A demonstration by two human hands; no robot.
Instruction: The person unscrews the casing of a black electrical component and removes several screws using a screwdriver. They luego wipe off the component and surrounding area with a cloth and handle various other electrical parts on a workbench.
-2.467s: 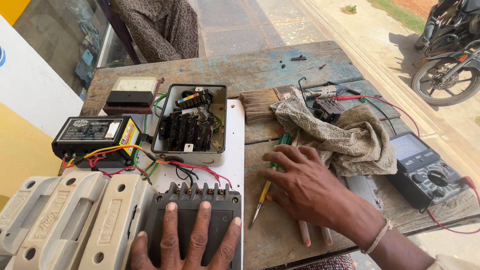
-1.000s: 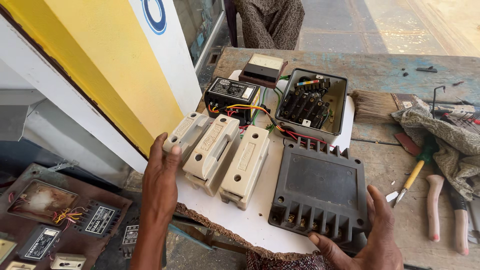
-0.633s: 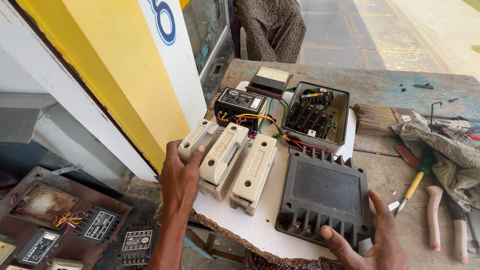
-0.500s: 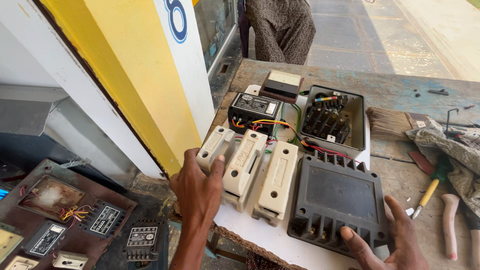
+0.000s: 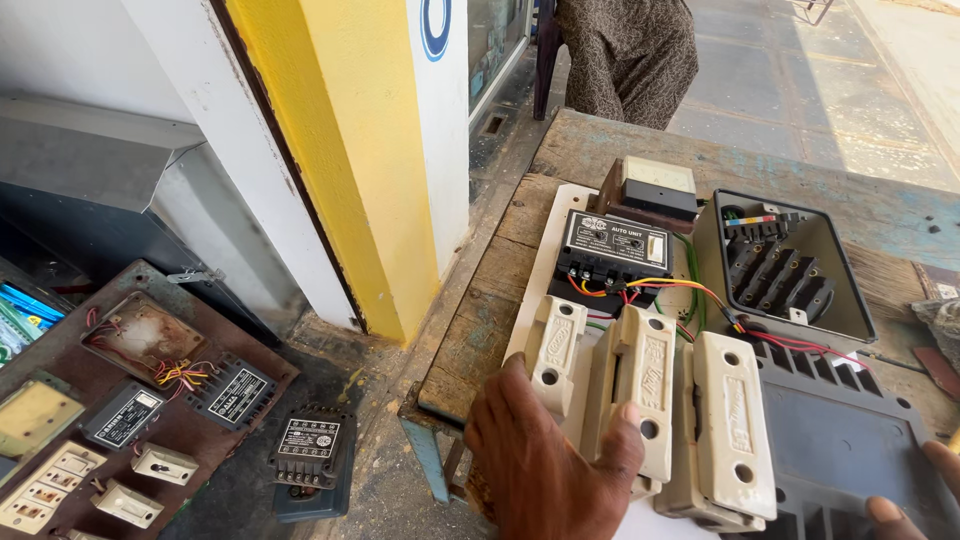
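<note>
1. While the head camera looks down at a worn wooden workbench [image 5: 600, 150], the left hand [image 5: 545, 465] rests on a white electrical panel board [image 5: 545, 255] at its near left corner, fingers spread and loosely curled, thumb against the middle of three cream porcelain fuse carriers [image 5: 640, 390]. It presses and steadies rather than closing around anything.
2. Only the fingertips of the right hand [image 5: 915, 500] show, at the lower right, lying on a dark grey ribbed cover [image 5: 850, 450]. Whether they grip its edge cannot be told.
3. Judged from both hands sitting at the board's near edge, the step in hand looks like shifting or lifting the whole board. The next move would call for an even hold from both sides, so the loosely wired parts do not tip.
4. Beyond the left hand, a black auto unit box [image 5: 612, 250] feeds red, yellow and green wires [image 5: 690, 295] toward an open grey switch box [image 5: 785, 270].
5. Left of the grip, the bench edge drops away to the ground, where a brown panel of old parts [image 5: 120, 400] lies; a yellow pillar [image 5: 340, 150] crowds that side. Open bench lies ahead.
</note>
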